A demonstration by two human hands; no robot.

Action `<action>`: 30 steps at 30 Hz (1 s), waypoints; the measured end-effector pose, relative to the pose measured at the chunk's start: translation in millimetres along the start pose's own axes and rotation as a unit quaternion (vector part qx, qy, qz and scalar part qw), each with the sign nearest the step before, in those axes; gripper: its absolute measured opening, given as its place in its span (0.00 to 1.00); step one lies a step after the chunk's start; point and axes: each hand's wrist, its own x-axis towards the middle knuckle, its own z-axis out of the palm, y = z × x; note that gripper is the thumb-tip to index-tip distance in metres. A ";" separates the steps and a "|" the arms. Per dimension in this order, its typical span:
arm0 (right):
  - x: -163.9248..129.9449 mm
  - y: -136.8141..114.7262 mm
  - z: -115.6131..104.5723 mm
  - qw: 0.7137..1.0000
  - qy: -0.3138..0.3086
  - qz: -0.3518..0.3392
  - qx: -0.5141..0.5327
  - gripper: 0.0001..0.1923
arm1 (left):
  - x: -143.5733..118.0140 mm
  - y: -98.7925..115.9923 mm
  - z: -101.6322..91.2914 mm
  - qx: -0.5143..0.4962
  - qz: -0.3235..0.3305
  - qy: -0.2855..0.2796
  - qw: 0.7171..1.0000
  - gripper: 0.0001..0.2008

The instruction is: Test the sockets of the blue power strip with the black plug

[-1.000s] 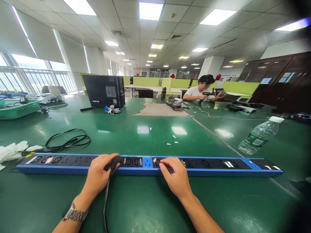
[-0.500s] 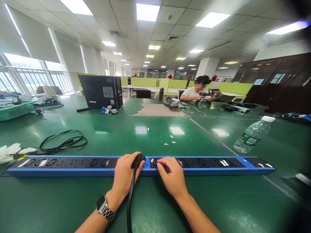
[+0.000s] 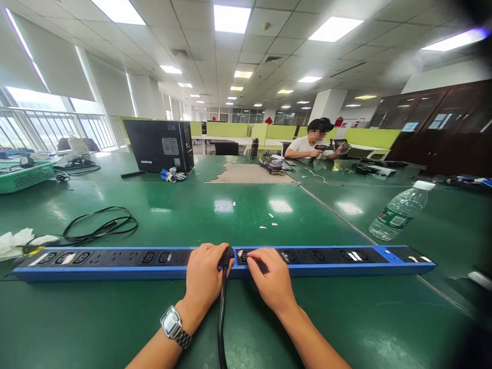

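Plug [image 3: 226,254] sat gripped in the left hand [image 3: 203,279] at a middle socket of the power strip [image 3: 115,264] along the bench's near edge, right hand [image 3: 271,282] pressing fingertips flat on the strip; seating it seemingly needed a straight push

Open-plan office: green worktable [image 3: 246,210], ceiling light panels [image 3: 232,17], windows [image 3: 57,130] at left, dark wooden cabinets [image 3: 442,128] at right, lime-green partitions [image 3: 226,129].

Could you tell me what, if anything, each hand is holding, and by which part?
The left hand grips the black plug by its body at the power strip; the right hand only rests on the strip.
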 end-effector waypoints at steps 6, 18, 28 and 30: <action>-1.6 -0.6 2.2 0.999 -0.028 0.004 -0.026 0.06 | 2.5 5.9 0.1 -0.007 -0.022 -0.018 1.000 0.13; -3.8 -6.0 4.6 0.996 -0.040 -0.015 -0.082 0.09 | -7.6 -1.5 9.0 -0.026 -0.013 0.039 0.999 0.17; -4.8 -11.4 6.2 0.996 -0.030 -0.042 -0.067 0.18 | -8.0 -2.7 10.0 -0.099 -0.042 0.108 0.988 0.14; -4.9 -13.3 6.7 0.996 -0.028 -0.059 -0.058 0.18 | -6.9 -0.5 8.2 -0.125 -0.035 0.136 0.982 0.14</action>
